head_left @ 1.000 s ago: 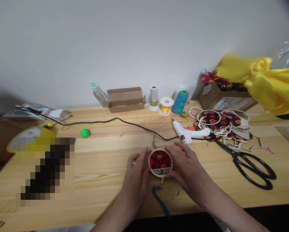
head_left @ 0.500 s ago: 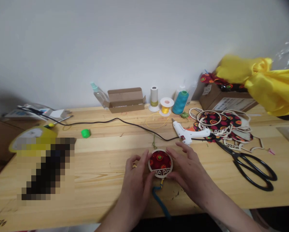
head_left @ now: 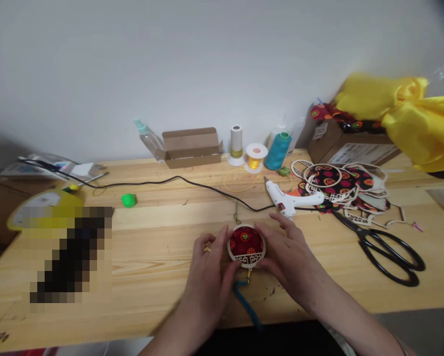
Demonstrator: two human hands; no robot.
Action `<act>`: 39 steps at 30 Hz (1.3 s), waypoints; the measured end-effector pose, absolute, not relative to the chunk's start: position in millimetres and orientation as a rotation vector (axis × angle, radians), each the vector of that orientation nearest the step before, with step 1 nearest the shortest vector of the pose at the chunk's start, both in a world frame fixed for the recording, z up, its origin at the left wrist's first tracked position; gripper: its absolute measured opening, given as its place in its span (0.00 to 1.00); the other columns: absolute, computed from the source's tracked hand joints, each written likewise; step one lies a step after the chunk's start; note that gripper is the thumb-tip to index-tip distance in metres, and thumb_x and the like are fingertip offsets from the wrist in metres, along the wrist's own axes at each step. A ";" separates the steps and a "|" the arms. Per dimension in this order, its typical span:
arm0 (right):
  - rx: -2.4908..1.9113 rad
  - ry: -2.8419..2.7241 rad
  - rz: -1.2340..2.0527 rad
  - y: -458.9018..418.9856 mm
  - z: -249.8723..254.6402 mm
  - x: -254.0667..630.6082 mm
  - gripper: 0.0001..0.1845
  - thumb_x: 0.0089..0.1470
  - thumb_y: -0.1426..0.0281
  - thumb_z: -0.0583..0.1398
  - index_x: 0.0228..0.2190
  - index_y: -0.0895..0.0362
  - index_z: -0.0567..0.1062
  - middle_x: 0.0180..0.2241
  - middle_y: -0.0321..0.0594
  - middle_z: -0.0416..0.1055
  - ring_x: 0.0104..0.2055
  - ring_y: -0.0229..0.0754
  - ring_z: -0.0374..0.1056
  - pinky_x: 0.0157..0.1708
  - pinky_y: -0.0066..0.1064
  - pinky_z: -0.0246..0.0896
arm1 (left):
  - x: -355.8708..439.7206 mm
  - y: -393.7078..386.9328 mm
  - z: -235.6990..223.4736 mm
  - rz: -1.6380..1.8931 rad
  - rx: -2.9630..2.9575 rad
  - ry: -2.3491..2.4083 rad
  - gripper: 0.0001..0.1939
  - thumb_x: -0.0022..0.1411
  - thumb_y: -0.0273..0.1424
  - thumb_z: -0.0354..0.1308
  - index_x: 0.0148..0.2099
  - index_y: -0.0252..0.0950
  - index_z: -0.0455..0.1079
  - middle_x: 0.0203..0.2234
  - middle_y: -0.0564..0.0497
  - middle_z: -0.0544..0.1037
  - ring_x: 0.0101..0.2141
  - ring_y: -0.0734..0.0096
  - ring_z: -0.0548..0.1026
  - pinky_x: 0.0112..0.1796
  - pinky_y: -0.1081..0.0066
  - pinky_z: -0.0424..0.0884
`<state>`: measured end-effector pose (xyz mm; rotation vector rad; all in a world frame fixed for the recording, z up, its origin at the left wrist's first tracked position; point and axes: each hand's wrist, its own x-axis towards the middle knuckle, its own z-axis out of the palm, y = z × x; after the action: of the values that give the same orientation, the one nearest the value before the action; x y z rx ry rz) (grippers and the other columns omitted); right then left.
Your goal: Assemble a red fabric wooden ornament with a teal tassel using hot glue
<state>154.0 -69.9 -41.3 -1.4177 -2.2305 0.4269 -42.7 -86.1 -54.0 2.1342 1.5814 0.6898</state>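
Note:
A round wooden ornament (head_left: 246, 245) with red patterned fabric and a fretwork lower band lies on the wooden table (head_left: 151, 252). My left hand (head_left: 210, 274) grips its left edge and my right hand (head_left: 286, 254) grips its right edge. A green cord loop runs from its top. A yellow bead and a blue tassel (head_left: 244, 301) hang from its bottom toward the table's front edge.
A white glue gun (head_left: 290, 200) with a black cord lies just behind my right hand. Black scissors (head_left: 387, 249), a pile of similar ornaments (head_left: 342, 185), thread spools (head_left: 277, 151), cardboard boxes, yellow fabric (head_left: 418, 123) and a green cap (head_left: 128, 200) are also on the table.
Both hands stay on the ornament, with fingers shifting slightly around its rim. The view has tilted a little, so everything sits slightly higher in the frame.

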 end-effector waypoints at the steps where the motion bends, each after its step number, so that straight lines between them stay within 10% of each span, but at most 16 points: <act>1: -1.422 -2.232 0.429 -69.6 -40.8 153.8 0.34 0.43 0.73 0.67 0.53 0.57 0.65 0.45 0.40 0.75 0.60 0.61 0.51 0.55 0.53 0.55 | -43.0 -85.5 -53.5 0.689 2.138 1.574 0.32 0.60 0.26 0.54 0.63 0.39 0.48 0.48 0.45 0.73 0.49 0.56 0.64 0.48 0.53 0.66; 12: -1.345 -2.265 0.359 -70.6 -38.6 161.9 0.33 0.49 0.70 0.64 0.55 0.57 0.60 0.50 0.45 0.69 0.60 0.54 0.51 0.55 0.46 0.57 | -42.7 -85.7 -53.7 0.742 2.110 1.532 0.32 0.60 0.25 0.54 0.63 0.39 0.48 0.49 0.44 0.72 0.49 0.57 0.64 0.48 0.53 0.67; 21: -1.797 -2.025 -0.014 -62.6 -28.2 206.4 0.10 0.57 0.64 0.55 0.33 0.57 0.72 0.29 0.43 0.73 0.31 0.46 0.69 0.30 0.36 0.65 | -44.2 -86.7 -60.6 0.947 2.011 1.609 0.25 0.62 0.29 0.52 0.61 0.38 0.53 0.51 0.41 0.68 0.51 0.58 0.65 0.49 0.51 0.67; 28: -1.652 -2.368 -0.256 -30.6 -16.7 219.2 0.23 0.51 0.83 0.52 0.48 0.62 0.69 0.48 0.49 0.70 0.44 0.51 0.63 0.43 0.42 0.62 | -49.7 -85.1 -66.9 0.893 2.040 1.597 0.26 0.62 0.30 0.52 0.61 0.39 0.51 0.52 0.42 0.67 0.52 0.58 0.65 0.49 0.52 0.68; 39: -1.573 -2.586 -0.307 0.0 -19.9 219.9 0.15 0.50 0.83 0.54 0.38 0.60 0.73 0.35 0.46 0.72 0.39 0.47 0.65 0.36 0.36 0.61 | -50.7 -84.6 -73.6 0.949 2.062 1.604 0.27 0.61 0.29 0.53 0.61 0.40 0.53 0.52 0.42 0.69 0.52 0.57 0.67 0.48 0.51 0.69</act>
<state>219.9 0.0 -19.9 -1.5733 -2.5857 -0.3069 -50.7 -84.6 -73.6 2.0618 1.6038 0.9489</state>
